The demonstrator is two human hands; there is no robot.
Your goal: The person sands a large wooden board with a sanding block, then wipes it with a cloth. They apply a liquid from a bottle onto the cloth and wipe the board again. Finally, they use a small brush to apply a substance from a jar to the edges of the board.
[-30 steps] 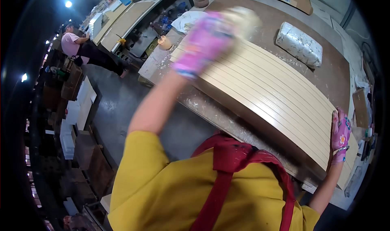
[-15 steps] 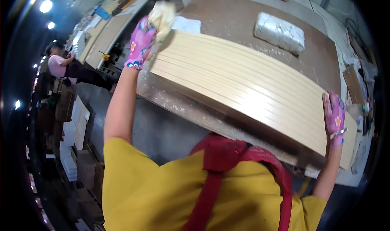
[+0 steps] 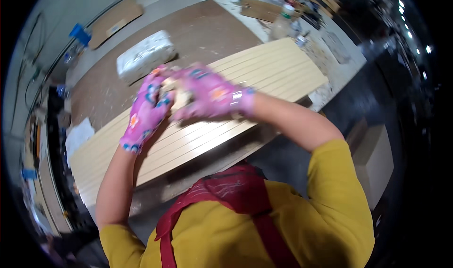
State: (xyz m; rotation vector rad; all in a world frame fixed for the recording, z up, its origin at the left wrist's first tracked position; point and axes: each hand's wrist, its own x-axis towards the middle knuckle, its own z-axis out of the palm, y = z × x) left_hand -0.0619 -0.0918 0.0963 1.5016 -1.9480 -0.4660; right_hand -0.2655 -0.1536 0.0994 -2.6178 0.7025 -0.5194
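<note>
Pink-gloved left hand (image 3: 145, 111) and right hand (image 3: 211, 92), two in total, hold one bunched cream cloth (image 3: 181, 97) between curled fingers, over the middle of one lined cream panel (image 3: 278, 67). One wrapped block (image 3: 145, 55) lies beyond, left; one flat cardboard piece (image 3: 114, 21), farther.

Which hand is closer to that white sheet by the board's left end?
Left. The left hand is to the right of the white sheet, over the striped board; the right hand is farther right.
</note>
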